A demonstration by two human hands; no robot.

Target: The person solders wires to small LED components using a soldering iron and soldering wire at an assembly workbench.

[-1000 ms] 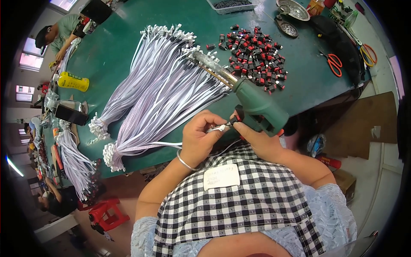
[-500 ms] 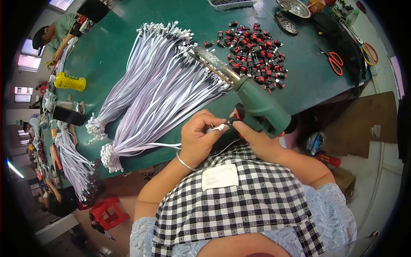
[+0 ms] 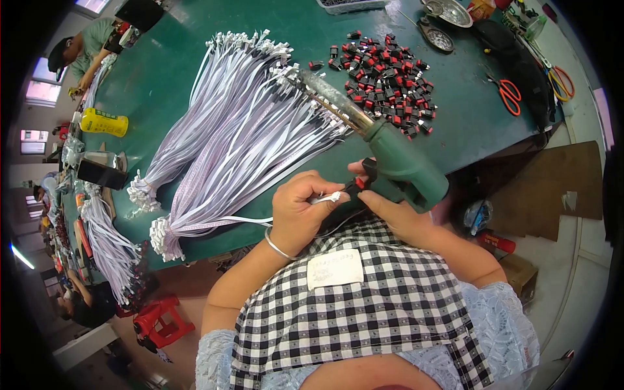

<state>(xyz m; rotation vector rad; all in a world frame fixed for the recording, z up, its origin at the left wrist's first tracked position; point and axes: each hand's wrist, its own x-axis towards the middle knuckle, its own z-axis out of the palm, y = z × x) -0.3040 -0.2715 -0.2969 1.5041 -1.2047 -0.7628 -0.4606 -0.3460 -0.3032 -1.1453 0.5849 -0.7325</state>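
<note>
Two bare hands meet just in front of the desk (image 3: 468,123). The left grip (image 3: 323,197) pinches a white cable (image 3: 334,197) near its end, thumb against forefinger; its small pale tip points right, toward the other hand. The right grip (image 3: 361,181) closes on a small black-and-red part (image 3: 358,184), blocky and apparently plastic, held directly beside that tip. Whether cable and part touch is hard to make out, and most of the right-hand fingers are hidden. Part of the cable runs nearly level leftward from behind the left wrist, which wears a smooth silvery bangle (image 3: 279,244).

Directly above the right hand, a green tool (image 3: 406,159) slants to the upper left, its tubular nose reaching over the cables; what supports it cannot be seen. Flat, ribbon-like white cables (image 3: 227,149) lie in two bundles, long axes rising from lower left to upper right, with pale connectors crowded at the ends. Beyond the nose spreads a loose pile of black-and-red pieces (image 3: 390,84). Orange-handled scissors (image 3: 509,96) lie farther right. At the top edge, a clear tray (image 3: 354,7) is cut off. Checked apron cloth (image 3: 357,318) fills the foreground.
</note>
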